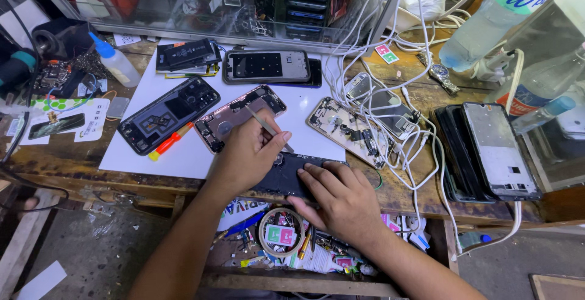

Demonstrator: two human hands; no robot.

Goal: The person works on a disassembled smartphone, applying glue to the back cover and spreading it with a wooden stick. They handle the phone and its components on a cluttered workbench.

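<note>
**Black phone on the bench, held under 2 hands**

Wooden bench (73,163) carries a white sheet (183,154) strewn with opened phones. At far left stands a small squeeze bottle (117,63) with a blue tip. Next comes a dark phone back (169,115), and an orange screwdriver (170,141) lies touching its lower edge. Beside that lies a pinkish opened phone (234,114). The left hand (247,157) pinches thin metal tweezers (268,128), its tip meeting the black phone (286,175) lying at the bench's front edge. The right hand (341,199) lies flat on that phone, fingers spread and pressing down. Further right, white cables (390,87) trail over a stripped phone frame (344,129), and a stack of screens (487,151) sits near the right end.
</note>
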